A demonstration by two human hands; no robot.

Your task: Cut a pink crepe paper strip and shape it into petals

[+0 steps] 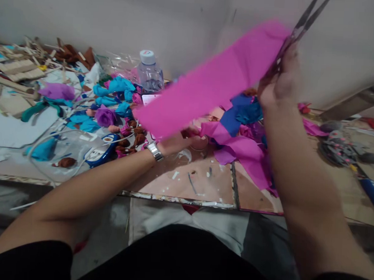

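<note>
Raised at the upper right, my right hand (286,76) is closed around a pair of scissors (302,27), whose blades point up and away. The same hand has the end of a wide strip of bright pink crepe-like paper (215,81), which stretches down to the left and is blurred by motion. My left hand (176,143), with a metal watch (155,151) at the wrist, is low over the table behind the strip's lower end. Its fingers are partly hidden and blurred, beside a small round pinkish thing (199,143).
Crumpled pink sheets (244,149) and blue pieces (238,113) lie under my right forearm. A clear bottle (150,73) stands near the wall. To the left are a purple flower (105,116), green-handled pliers (34,110), a blue device (100,150) and a white cable (32,161).
</note>
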